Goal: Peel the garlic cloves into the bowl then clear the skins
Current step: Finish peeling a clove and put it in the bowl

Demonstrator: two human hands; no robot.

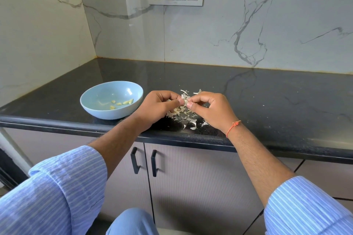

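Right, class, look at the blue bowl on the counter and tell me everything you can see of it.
The bowl is pale blue, round, shallow and glossy, probably ceramic or melamine. It stands upright on the dark counter, near the front edge, left of the pile of garlic skins. Inside lie a few peeled yellowish cloves, gathered toward its right side; the rest of the inside is bare. Nothing else touches it; the left hand is just to its right, apart from the rim.
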